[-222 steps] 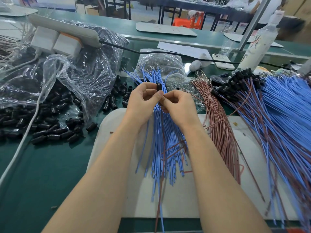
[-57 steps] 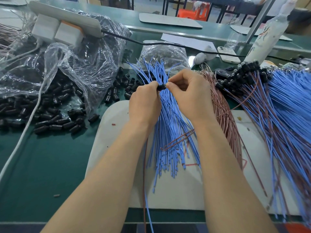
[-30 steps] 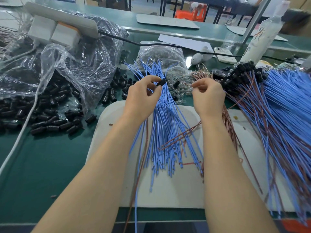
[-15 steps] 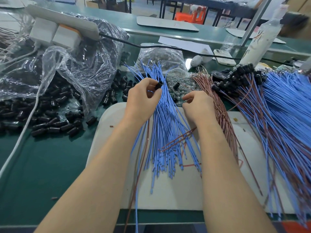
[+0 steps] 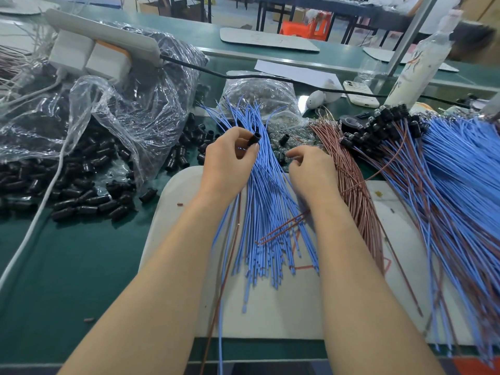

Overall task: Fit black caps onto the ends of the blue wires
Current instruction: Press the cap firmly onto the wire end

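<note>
My left hand pinches a black cap between thumb and fingertips, above the far end of the fanned bundle of blue wires. A blue wire and a brown wire trail down from that hand toward me. My right hand hovers at the bundle's right side, fingers curled down by small clear bulbs. What it holds is hidden. Loose black caps lie heaped at the left.
The wires rest on a white board on the green bench. Brown wires and a capped blue-and-brown bundle spread to the right. A crumpled plastic bag, power strip, white cable, bottle and phone stand behind.
The hands have parted. My right hand left the cap, swung right to the brown wires, then came back beside the blue bundle. My left hand keeps the cap.
</note>
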Demonstrator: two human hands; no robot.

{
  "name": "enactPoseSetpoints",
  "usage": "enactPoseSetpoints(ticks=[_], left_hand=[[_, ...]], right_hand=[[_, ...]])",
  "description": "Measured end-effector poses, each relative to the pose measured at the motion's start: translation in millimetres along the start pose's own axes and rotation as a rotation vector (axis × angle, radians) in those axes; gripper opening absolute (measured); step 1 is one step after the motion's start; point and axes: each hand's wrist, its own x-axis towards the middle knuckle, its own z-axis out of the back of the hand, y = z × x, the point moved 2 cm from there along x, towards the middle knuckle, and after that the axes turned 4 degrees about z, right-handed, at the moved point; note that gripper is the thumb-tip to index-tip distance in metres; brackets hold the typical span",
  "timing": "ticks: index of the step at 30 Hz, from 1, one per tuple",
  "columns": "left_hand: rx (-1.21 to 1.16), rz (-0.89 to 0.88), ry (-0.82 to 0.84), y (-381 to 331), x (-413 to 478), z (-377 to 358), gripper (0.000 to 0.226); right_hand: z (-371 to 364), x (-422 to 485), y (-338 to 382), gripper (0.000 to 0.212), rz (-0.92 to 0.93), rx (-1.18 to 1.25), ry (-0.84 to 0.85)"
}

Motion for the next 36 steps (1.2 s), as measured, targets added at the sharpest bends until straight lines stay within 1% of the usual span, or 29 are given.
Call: enactPoseSetpoints(ticks=[2,6,12,14,17,20,27,29,31,34,36], left_hand=[[0.005,-0.006,-0.008,0,0,0,0.005],[0.014,-0.007,-0.007,1,1,-1,0.008],[-0.010,-0.012,0.005,1,1,-2,0.011],[-0.022,-0.014,0.009,1,1,-3,0.013],[-0.053,-0.015,0.018,0,1,-3,0.013],[-0.054,-0.016,0.019,0,0,-4,0.013],[-0.050,-0.012,0.029,-1,-1,-2,0.016],[-0.055,-0.010,0.035,-1,-1,-2,0.016],[-0.054,-0.010,0.040,-1,-1,-2,0.017],[-0.062,-0.009,0.039,0,0,-3,0.016],[-0.071,-0.007,0.035,1,1,-4,0.015]], right_hand=[[-4,0,1,0.033,-0.013,-0.042,0.028],[-8,1,3,0.030,-0.020,-0.069,0.029],[-8,2,2,0.014,-0.059,-0.037,-0.028],[-8,2,1,0.014,-0.070,-0.022,-0.034],[-9,3,0,0.023,-0.081,-0.012,-0.008],[-9,3,0,0.027,-0.077,-0.018,0.007],[-10,3,0,0.016,-0.102,-0.014,0.005],[-9,2,-1,0.017,-0.093,0.043,-0.016],[-4,2,0,0.019,-0.066,0.181,-0.057],[8,-1,9,0.012,0.012,0.399,-0.106],[14,-4,17,0.009,0.057,0.543,-0.078]])
